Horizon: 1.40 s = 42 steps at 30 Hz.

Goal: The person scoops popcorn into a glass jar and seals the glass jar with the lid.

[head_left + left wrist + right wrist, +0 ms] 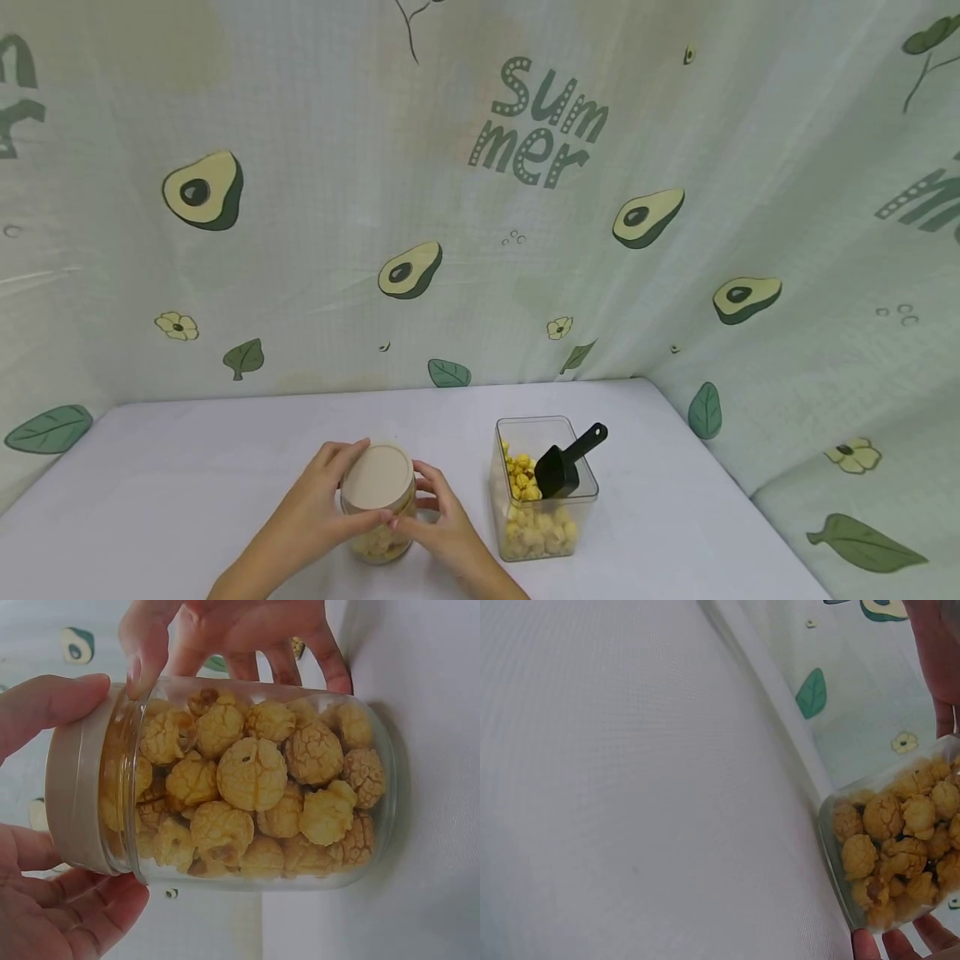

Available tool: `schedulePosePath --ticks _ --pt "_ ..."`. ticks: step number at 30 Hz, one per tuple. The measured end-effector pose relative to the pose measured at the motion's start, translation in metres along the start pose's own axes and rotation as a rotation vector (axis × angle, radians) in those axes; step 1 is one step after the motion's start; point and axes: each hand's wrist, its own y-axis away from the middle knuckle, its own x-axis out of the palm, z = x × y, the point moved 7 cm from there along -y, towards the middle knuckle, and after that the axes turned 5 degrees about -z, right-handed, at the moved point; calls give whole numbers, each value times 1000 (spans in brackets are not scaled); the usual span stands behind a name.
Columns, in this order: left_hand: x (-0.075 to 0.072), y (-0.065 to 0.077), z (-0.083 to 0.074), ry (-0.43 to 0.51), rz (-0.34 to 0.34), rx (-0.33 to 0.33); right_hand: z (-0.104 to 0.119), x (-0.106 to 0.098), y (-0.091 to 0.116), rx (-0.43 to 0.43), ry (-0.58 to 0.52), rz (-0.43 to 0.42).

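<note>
A clear jar [255, 802] of popcorn stands upright on the table with its beige lid [378, 477] on top. From the left side my left hand [318, 512] grips the lid, its thumb in front and its fingers curled round the far edge. My right hand [450, 529] holds the jar from the right, thumb near the neck just below the lid and fingers round the glass. In the right wrist view the lower part of the jar [900, 847] shows, with fingertips at its side.
To the right stands a clear square container [583, 503] partly filled with yellow popcorn [522, 483]. A black scoop [558, 472] leans in it, handle out over the rim. The table [187, 467] has a white cover, and an avocado-print curtain [315, 208] hangs behind and at the right.
</note>
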Motion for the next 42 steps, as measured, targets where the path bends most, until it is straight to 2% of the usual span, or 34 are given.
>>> schedulePosePath --ticks 11,18,24,30,34,38,42 --pt "3 1 -3 -62 -35 -28 0 2 1 -17 -16 10" --pt "6 2 -4 -96 -18 -61 -4 0 2 -8 -15 2" --pt "4 0 -7 -80 -37 16 0 0 1 -36 3 2" --pt "3 -3 -5 -47 -11 84 2 -1 0 -47 17 6" --pt "1 -4 -1 0 38 144 1 0 -2 -31 15 14" --pt "2 -5 3 43 108 161 -1 0 -1 -25 13 23" --pt "1 -7 4 50 148 168 -2 1 -1 -18 11 26"
